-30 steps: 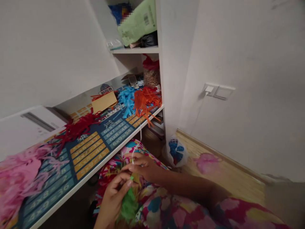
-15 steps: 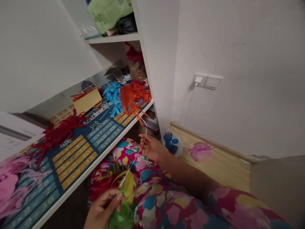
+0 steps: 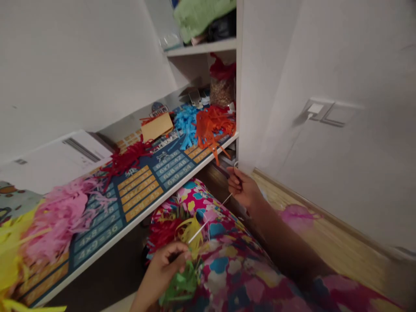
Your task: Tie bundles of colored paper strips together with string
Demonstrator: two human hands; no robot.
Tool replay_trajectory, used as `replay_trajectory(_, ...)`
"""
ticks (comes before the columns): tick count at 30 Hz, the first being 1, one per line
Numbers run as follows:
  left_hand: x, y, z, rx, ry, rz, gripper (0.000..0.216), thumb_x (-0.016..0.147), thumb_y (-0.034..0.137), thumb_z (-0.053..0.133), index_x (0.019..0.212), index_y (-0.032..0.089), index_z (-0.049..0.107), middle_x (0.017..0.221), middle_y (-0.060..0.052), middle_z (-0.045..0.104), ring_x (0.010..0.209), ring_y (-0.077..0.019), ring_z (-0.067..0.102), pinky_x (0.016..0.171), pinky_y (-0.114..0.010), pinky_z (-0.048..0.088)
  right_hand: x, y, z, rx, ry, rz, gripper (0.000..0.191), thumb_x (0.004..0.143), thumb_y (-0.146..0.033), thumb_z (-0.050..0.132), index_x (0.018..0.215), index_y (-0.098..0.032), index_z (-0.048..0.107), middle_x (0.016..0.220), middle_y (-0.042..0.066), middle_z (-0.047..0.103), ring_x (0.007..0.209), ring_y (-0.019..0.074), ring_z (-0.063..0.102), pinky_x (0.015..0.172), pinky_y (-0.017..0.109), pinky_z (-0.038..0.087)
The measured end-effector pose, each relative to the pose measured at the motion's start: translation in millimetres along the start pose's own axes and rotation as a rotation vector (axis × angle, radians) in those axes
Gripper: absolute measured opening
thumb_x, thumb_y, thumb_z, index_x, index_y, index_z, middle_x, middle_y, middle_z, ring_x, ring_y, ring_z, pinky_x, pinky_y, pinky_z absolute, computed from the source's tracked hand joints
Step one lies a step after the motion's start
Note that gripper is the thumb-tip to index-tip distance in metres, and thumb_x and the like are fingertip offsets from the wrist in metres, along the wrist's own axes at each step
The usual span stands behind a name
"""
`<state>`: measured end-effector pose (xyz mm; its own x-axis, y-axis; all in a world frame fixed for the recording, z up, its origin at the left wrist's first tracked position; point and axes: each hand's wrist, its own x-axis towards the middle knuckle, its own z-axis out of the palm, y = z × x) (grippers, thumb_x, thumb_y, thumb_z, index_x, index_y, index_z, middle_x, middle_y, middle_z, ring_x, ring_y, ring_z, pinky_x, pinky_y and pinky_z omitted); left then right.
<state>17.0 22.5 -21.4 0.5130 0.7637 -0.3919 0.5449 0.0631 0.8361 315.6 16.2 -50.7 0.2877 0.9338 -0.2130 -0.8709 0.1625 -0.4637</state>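
My left hand is low in the view, thumb and fingers pinched on a white string beside a green fringed paper tassel. Up and to the right, my right hand has its fingers curled on the same white string, which runs between both hands. A short end loops above the right fingers. Yellow tassel strips and a red tassel rest on my patterned lap, near the left hand.
On the shelf desk with a times-table mat lie orange, blue, dark red, pink and yellow tassels. A bag of nuts or beans stands in the corner. Pink netting lies on the floor.
My view has swung left, so the desk things appear farther right and the yellow tassel shows. Both hands keep the string, with the right one slightly farther from the left.
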Motion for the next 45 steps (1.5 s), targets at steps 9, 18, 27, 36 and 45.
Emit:
replay_trajectory(9,1.8,2.0,-9.5,-0.01,0.057,0.051,0.026,0.073,0.045,0.077,0.072,0.019,0.076,0.062,-0.005,0.067,0.058,-0.0184,0.061,0.056,-0.024,0.048,-25.2,-65.0,-26.7,-0.524,0.073,-0.308,0.029,0.071,-0.043,0.077,0.084,-0.017,0.074,0.049,-0.009,0.033,0.042,0.0035,0.022,0.04,0.019,0.017)
replay_trajectory(18,18.2,4.8,20.7,-0.478,0.365,-0.077,0.04,0.054,0.042,0.09,0.08,0.015,0.077,0.07,-0.003,0.071,0.058,-0.013,0.059,0.055,-0.021,0.046,-36.5,-5.9,-19.5,-1.025,-0.049,-0.2,0.034,0.078,-0.051,0.068,0.082,-0.019,0.08,0.047,-0.003,0.046,0.051,0.0124,0.049,0.046,0.023,0.037)
replay_trajectory(27,25.1,5.1,30.7,-0.965,0.493,0.004,0.044,0.039,0.031,0.098,0.071,0.013,0.073,0.056,0.002,0.065,0.048,-0.0061,0.055,0.05,-0.017,0.042,-31.6,42.9,11.9,-1.042,-0.186,-0.19,0.03,0.082,-0.048,0.068,0.094,-0.023,0.08,0.088,0.006,0.074,0.087,0.0233,0.068,0.075,0.033,0.054)
replay_trajectory(36,19.8,-1.0,31.3,-1.134,0.421,0.059,0.044,0.047,0.033,0.096,0.069,0.014,0.063,0.056,0.004,0.063,0.045,-0.005,0.055,0.046,-0.015,0.043,-50.4,62.3,57.4,-1.342,-0.352,-0.541,0.022,0.086,-0.04,0.064,0.09,-0.026,0.081,0.061,-0.001,0.058,0.053,0.0114,0.051,0.052,0.024,0.042)
replay_trajectory(45,11.4,-0.4,26.9,-1.259,0.423,0.075,0.045,0.042,0.03,0.098,0.065,0.013,0.063,0.048,0.005,0.06,0.039,-0.0022,0.049,0.039,-0.012,0.036,-60.6,74.7,58.1,-1.474,-0.471,-0.812,0.017,0.086,-0.032,0.066,0.078,-0.022,0.078,0.056,-0.001,0.059,0.049,0.0113,0.05,0.055,0.026,0.041)
